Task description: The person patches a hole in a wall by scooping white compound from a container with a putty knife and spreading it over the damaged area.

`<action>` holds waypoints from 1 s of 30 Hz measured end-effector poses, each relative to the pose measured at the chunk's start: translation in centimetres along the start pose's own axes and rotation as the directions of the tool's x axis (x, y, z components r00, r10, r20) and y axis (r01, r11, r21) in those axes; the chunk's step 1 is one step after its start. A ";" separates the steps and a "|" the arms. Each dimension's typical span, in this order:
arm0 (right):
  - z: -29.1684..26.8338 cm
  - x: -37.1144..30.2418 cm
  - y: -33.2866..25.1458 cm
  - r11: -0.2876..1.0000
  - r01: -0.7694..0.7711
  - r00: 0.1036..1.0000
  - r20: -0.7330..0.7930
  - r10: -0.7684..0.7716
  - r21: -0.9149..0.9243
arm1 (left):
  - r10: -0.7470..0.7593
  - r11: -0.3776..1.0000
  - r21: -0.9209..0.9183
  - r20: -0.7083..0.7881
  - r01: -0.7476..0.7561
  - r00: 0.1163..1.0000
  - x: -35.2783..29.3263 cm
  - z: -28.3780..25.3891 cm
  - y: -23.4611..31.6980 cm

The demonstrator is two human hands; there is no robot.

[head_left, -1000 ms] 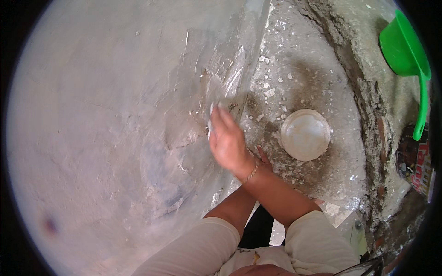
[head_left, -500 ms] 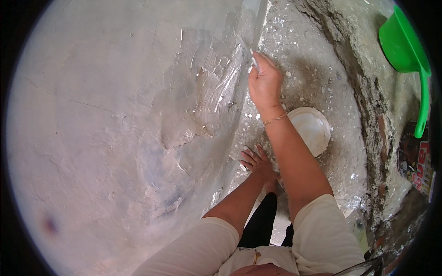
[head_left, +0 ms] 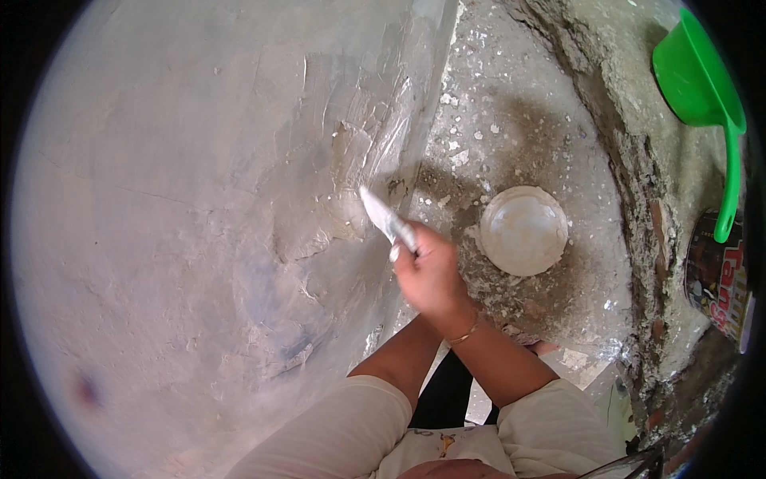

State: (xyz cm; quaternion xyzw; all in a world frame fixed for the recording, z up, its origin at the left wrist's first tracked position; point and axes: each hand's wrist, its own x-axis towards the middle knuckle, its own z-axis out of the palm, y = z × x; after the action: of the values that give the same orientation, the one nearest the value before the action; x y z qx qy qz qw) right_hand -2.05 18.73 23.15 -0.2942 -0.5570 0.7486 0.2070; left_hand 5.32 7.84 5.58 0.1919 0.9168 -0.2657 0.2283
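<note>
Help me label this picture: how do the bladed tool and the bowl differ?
The bladed tool is narrow and tapers to a tip; the bowl is round. The bladed tool is held in the right hand; the bowl rests on the floor. Both look whitish.

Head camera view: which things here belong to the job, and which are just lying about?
Seemingly part of the job:
- right hand
- whitish blade tool it grips
- smeared grey surface
- round whitish bowl, likely

Probably just lying about:
- green dipper
- dark printed container
</note>
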 end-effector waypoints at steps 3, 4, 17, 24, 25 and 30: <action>-2.0 3.8 0.1 0.992 -0.087 0.981 -0.167 0.101 0.089 | 0.014 1.000 -0.014 0.012 -0.014 1.000 0.0 -0.4 0.7; -2.1 5.1 -0.6 0.990 -0.120 0.975 -0.179 0.131 0.069 | 0.008 1.000 -0.021 0.025 -0.007 1.000 0.2 -0.5 0.5; 2.3 -1.4 -1.5 0.838 0.485 0.871 0.218 -0.440 -0.248 | 0.026 0.994 -0.110 0.141 -0.010 0.990 -1.1 -3.5 0.6; -2.4 4.2 -2.4 0.913 0.327 0.922 -0.128 -0.365 -0.245 | -0.044 0.999 -0.016 -0.142 0.042 0.989 -0.6 0.2 -0.1; -3.0 6.4 -2.3 0.929 0.305 0.922 -0.181 -0.343 -0.208 | -0.035 0.999 -0.031 -0.172 0.030 0.984 -0.8 -0.1 0.8; -0.5 12.7 -3.2 0.798 0.581 0.762 -0.237 -0.603 -0.160 | -0.016 0.991 -0.133 -0.007 0.015 1.000 -1.3 -2.0 1.5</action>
State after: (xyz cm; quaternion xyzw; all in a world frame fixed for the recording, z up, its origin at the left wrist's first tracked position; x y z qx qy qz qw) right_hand -11.15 28.12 23.43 -0.2125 -0.6151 0.5742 0.4968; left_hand 6.49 9.80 7.18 0.1701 0.9349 -0.2050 0.2346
